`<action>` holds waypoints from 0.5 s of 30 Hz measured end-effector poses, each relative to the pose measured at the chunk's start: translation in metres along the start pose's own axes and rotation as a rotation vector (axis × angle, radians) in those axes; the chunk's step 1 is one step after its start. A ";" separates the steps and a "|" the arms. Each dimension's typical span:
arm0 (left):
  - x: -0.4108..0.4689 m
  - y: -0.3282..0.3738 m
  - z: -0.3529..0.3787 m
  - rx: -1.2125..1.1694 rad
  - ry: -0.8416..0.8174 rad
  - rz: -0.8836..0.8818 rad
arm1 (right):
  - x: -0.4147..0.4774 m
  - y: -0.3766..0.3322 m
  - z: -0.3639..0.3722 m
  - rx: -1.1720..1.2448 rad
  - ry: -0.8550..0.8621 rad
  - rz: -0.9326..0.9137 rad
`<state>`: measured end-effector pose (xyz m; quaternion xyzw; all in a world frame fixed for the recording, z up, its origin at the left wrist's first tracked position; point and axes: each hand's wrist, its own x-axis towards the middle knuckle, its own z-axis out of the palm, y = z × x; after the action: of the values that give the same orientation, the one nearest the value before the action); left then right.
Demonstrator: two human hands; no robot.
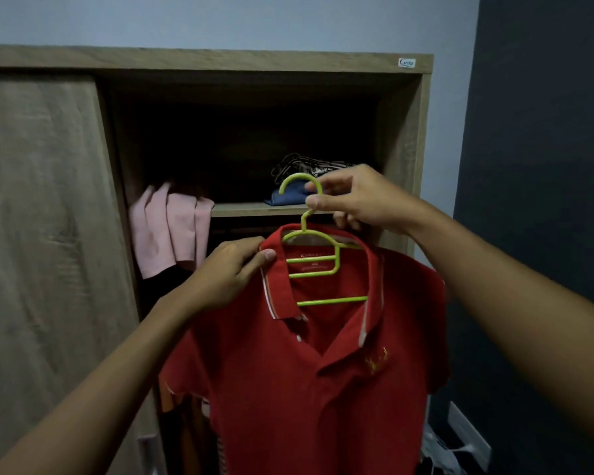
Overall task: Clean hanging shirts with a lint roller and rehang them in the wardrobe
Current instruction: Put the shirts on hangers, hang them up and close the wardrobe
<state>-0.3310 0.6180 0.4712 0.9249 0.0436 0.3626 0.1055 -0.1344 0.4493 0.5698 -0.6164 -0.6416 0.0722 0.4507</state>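
Observation:
A red polo shirt (pixel 288 371) hangs on a lime-green plastic hanger (pixel 323 265) in front of the open wooden wardrobe (pixel 422 132). My right hand (pixel 354 200) pinches the hanger's neck just below the hook, which reaches about the height of the inner shelf. My left hand (pixel 230 272) grips the shirt's collar at its left side. No lint roller is in sight. The wardrobe's rail is hidden in the dark behind the shirt.
The wardrobe's sliding door (pixel 38 217) covers the left half. A pink cloth (pixel 168 231) hangs over the shelf's left end. A blue folded garment (pixel 288 197) and a pile of dark hangers (pixel 309 166) lie on the shelf. A dark wall (pixel 546 166) stands right.

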 end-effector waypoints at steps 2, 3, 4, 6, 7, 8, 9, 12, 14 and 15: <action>0.001 -0.001 0.005 0.010 0.033 0.031 | 0.010 -0.007 0.007 0.031 -0.086 -0.040; 0.001 -0.003 0.005 0.017 0.057 0.037 | 0.015 -0.009 0.010 0.036 -0.077 -0.048; 0.000 -0.006 0.004 0.029 0.083 0.037 | 0.020 -0.011 0.011 0.048 -0.043 -0.057; -0.001 -0.014 -0.004 0.069 0.121 0.028 | 0.029 -0.010 0.013 0.096 0.048 -0.086; -0.001 -0.018 -0.008 0.091 0.134 0.025 | 0.032 -0.008 0.013 0.125 0.082 -0.099; -0.002 -0.023 -0.011 0.108 0.142 0.023 | 0.034 -0.006 0.013 0.150 0.098 -0.102; -0.004 -0.026 -0.013 0.117 0.146 0.025 | 0.035 -0.005 0.014 0.162 0.095 -0.101; -0.013 -0.041 -0.011 0.132 0.137 0.019 | 0.032 0.008 0.016 0.015 0.002 -0.116; -0.021 -0.052 -0.007 0.148 0.156 -0.002 | 0.023 0.029 0.013 -0.237 -0.129 -0.081; -0.025 -0.058 -0.006 0.150 0.172 -0.012 | 0.016 0.040 0.011 -0.320 -0.209 -0.014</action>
<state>-0.3534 0.6715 0.4458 0.8954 0.0852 0.4356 0.0343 -0.1098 0.4768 0.5455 -0.6647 -0.6926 0.0298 0.2784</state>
